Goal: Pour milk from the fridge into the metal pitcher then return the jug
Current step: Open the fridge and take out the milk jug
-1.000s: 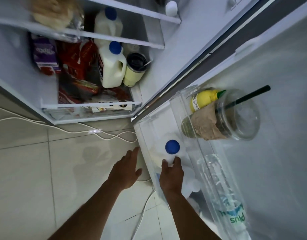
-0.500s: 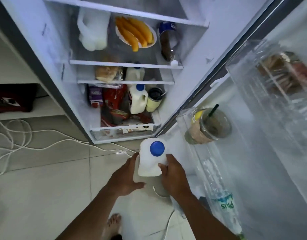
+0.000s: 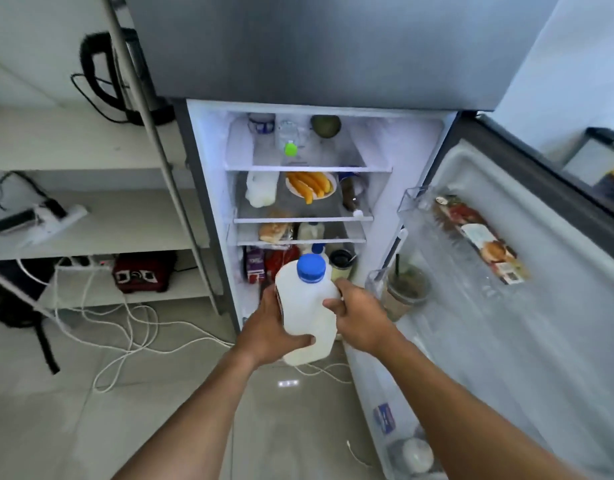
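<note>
A white milk jug with a blue cap is held upright in front of the open fridge, above the floor. My left hand wraps round its lower left side, thumb across the front. My right hand grips its handle on the right side. No metal pitcher is in view.
The fridge door stands open to the right, with an iced drink cup and a packaged sandwich in its racks. More milk jugs, bananas and bread sit on the fridge shelves. White shelving and loose cables lie left.
The jug has come up out of the lower door rack and away from it. My left hand has closed round its side, and my view has risen to take in the whole fridge.
</note>
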